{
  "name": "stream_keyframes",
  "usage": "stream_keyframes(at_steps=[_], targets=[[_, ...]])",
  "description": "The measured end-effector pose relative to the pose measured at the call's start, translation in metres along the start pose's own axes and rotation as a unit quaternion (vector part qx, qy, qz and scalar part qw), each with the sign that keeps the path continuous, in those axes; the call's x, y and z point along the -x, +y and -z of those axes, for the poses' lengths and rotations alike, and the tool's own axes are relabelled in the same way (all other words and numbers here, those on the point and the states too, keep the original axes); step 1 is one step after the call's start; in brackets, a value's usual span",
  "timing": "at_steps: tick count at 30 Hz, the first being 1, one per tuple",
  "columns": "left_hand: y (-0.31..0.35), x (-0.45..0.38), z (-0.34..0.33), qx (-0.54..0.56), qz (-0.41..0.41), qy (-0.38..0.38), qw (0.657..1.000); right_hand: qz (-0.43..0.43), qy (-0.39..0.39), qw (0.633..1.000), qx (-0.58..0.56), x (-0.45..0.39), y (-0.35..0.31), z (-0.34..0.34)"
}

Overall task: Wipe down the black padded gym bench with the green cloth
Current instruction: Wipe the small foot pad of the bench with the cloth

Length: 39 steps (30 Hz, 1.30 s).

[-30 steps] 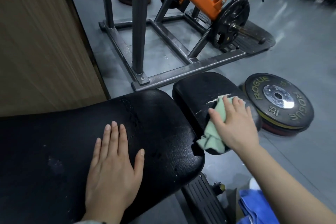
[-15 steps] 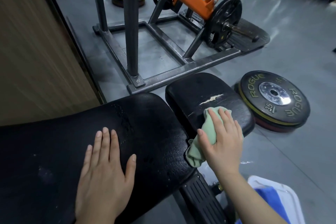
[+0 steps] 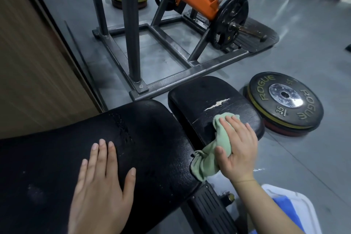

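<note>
On the smaller pad (image 3: 207,97) of the bench (image 3: 152,150), near its close edge, the right hand (image 3: 237,150) presses the cloth (image 3: 207,161). The fingers lie over the cloth and the thumb curls on its side, so the hand holds it. The green cloth is bunched; its long axis goes from the fingertips down-left, and its loose end hangs over the gap between the two pads and touches the corner of the big pad (image 3: 57,157).

The left hand (image 3: 102,186) lies flat on the big pad, fingers straight and a little spread, holding nothing.

The bench runs from lower left to upper right. The small pad has a worn tear (image 3: 218,103) just beyond the cloth. Further part of this pad is free for wiping up to its rounded far edge.

On the floor (image 3: 303,157), just beside the right edge of the small pad, lies a plate (image 3: 284,99) marked ROGUE. The steel frame (image 3: 190,74) passes close behind the pad. A wooden panel (image 3: 28,62) stands at left. A white bin (image 3: 302,203) is near the right forearm.
</note>
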<state>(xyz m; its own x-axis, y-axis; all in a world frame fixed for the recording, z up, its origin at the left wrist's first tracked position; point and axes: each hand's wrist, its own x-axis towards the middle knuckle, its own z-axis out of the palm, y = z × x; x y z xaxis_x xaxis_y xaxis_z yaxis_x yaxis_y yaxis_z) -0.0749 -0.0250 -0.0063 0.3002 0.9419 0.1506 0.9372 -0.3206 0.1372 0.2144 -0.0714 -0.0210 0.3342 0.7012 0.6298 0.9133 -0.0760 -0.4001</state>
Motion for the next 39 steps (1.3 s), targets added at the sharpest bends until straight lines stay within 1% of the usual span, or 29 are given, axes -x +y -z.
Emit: stream_keyframes(at_steps=[4, 9, 13, 17, 19, 22, 24, 25, 28, 32, 35, 39], targets=[[-0.001, 0.0, 0.0, 0.004, -0.001, 0.0, 1.0, 0.01, -0.009, 1.0, -0.008, -0.006, 0.014, 0.005], [-0.001, 0.0, -0.001, 0.009, -0.002, -0.001, 1.0, -0.024, -0.018, 1.0, -0.002, -0.015, 0.03, 0.013], [-0.001, 0.0, -0.002, 0.009, -0.001, 0.001, 1.0, -0.04, -0.047, 0.998, 0.026, -0.014, 0.022, 0.016], [0.0, 0.0, -0.002, 0.005, 0.0, 0.0, 1.0, -0.107, -0.115, 0.983, 0.095, -0.019, 0.0, 0.02], [-0.001, -0.001, -0.002, 0.011, 0.0, 0.001, 1.0, -0.166, -0.162, 0.965, 0.126, -0.026, -0.019, 0.024], [0.0, -0.001, -0.001, 0.017, -0.001, -0.003, 1.0, -0.26, -0.198, 0.937, 0.124, -0.037, -0.038, 0.02], [0.0, -0.001, -0.001, 0.023, -0.001, -0.003, 1.0, -0.307, -0.182, 0.928, 0.111, -0.037, -0.045, 0.01], [0.0, -0.002, -0.001, 0.027, 0.0, -0.001, 1.0, -0.32, -0.156, 0.928, 0.106, -0.034, -0.048, 0.005], [0.001, -0.003, -0.002, 0.029, 0.002, -0.005, 1.0, -0.346, -0.047, 0.934, 0.078, -0.022, -0.057, -0.006], [0.0, -0.003, -0.002, 0.026, 0.004, -0.006, 1.0, -0.412, 0.064, 0.909, 0.015, -0.013, -0.079, -0.017], [0.001, -0.003, -0.002, 0.027, 0.003, 0.002, 1.0, -0.414, 0.102, 0.905, -0.002, -0.007, -0.087, -0.023], [0.0, -0.004, -0.003, 0.023, 0.001, 0.009, 1.0, -0.449, 0.103, 0.886, -0.046, -0.013, -0.077, -0.02]])
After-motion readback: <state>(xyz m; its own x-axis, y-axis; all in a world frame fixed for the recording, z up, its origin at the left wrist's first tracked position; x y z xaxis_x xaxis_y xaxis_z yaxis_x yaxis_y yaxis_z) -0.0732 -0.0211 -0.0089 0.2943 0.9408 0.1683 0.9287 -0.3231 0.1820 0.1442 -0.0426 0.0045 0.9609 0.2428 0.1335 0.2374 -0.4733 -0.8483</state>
